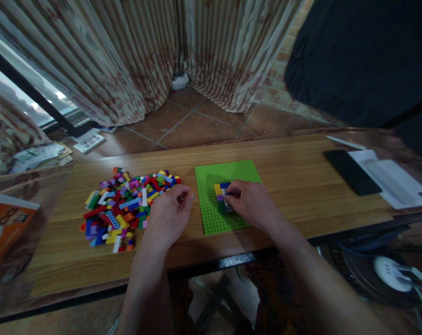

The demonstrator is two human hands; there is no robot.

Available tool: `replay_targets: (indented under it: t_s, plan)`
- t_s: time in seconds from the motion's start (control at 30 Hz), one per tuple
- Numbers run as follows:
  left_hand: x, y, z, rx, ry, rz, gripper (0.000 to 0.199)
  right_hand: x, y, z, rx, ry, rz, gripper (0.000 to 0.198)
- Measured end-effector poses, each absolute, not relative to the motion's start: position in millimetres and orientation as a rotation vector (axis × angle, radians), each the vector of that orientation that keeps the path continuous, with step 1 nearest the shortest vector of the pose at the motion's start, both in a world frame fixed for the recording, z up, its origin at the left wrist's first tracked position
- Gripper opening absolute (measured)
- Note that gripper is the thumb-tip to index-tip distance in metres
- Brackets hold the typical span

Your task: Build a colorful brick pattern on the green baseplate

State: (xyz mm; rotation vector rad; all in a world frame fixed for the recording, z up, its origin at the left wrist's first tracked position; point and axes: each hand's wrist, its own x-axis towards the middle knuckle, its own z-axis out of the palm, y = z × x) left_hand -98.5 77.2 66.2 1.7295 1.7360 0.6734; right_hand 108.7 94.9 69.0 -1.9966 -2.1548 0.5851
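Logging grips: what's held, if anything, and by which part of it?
Right hand: cannot be told; its fingers cover part of the brick build. Left hand: no held piece visible.

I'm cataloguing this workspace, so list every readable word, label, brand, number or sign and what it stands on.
No text can be read with certainty.
Orange package: pale marks, perhaps lettering, too blurred to read.
White booklet on the floor: dark print, too blurred.
Stacked papers: any print is too small.
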Motion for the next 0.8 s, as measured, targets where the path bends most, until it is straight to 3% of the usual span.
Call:
replay_targets:
  t_s: [0.8]
  plan:
    - [-99.6,78.2,65.6,1.749,1.765,0.637,0.023,118.9,98.7,68.3,-1.881,-2.143,0.659,0.02]
